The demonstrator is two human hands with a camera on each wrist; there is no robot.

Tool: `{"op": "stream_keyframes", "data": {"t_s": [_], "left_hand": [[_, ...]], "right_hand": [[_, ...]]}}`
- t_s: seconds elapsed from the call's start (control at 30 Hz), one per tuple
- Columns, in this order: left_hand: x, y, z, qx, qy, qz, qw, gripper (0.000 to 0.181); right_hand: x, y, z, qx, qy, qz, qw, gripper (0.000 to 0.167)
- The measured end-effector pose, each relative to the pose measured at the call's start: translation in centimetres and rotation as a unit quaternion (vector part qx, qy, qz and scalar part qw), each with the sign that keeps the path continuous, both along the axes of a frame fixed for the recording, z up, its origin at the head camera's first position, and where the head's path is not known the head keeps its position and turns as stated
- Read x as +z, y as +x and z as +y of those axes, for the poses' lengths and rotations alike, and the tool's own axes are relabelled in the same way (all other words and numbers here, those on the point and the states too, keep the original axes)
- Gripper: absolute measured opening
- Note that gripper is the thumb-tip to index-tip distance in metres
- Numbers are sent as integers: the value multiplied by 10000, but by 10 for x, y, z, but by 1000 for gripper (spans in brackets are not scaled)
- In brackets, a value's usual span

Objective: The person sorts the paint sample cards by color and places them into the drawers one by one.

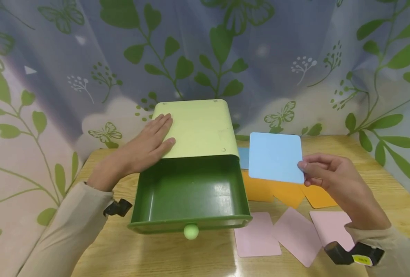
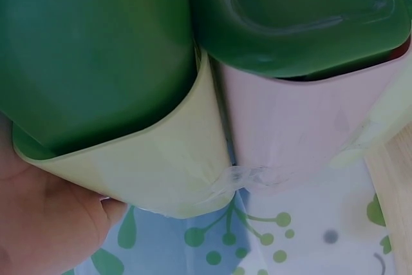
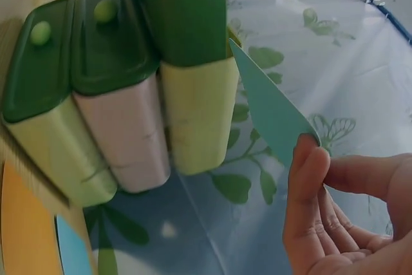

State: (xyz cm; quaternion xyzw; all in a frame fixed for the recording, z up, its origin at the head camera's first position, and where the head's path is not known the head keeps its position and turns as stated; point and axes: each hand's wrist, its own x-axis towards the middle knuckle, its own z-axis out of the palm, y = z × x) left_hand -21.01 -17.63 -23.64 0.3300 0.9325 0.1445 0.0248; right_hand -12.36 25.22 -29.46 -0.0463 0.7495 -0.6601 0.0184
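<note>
My left hand (image 1: 146, 144) rests with its fingers straight on the left side of the pale yellow top (image 1: 199, 129) of a small drawer cabinet. The cabinet's top green drawer (image 1: 191, 188) is pulled out, and nothing shows inside it. A light green round knob (image 1: 191, 232) sits on its front. To the right of the cabinet, my right hand (image 1: 333, 177) pinches a light blue square card (image 1: 275, 157) by its right edge. It holds the card raised above the table; in the right wrist view the card (image 3: 270, 107) tilts between thumb and fingers.
Another blue card (image 1: 244, 157) lies partly hidden beside the cabinet. Several orange cards (image 1: 258, 188) and pink cards (image 1: 258, 234) lie in rows on the wooden table (image 1: 170, 257). Below the pulled-out drawer are a pink unit (image 3: 125, 136) and another yellow unit (image 3: 71, 149). A leaf-patterned curtain (image 1: 260, 77) hangs behind.
</note>
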Motion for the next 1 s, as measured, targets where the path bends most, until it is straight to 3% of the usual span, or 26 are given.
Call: {"op": "stream_keyframes", "data": {"t_s": [0.17,0.3,0.57,0.77,1.0], "left_hand": [[1,1,-2,25,-21,16,10000,67],[1,1,-2,16,-14,48,10000,68],[-2,-1,1,-19,15,-25,10000,68],[-2,-1,-1,16,-5,0,10000,68],[-2,-1,0,23,23,-55,10000,69]], "right_hand": [[4,10,-7,246,63,21,9997,11],[3,17,-13,812,-455,162,9955,14],[2,30,-33,1647,-589,392,9838,23],[13,32,-60,1484,-224,62,9887,8],[23,29,-85,1524,-71,-266,9879,20]]}}
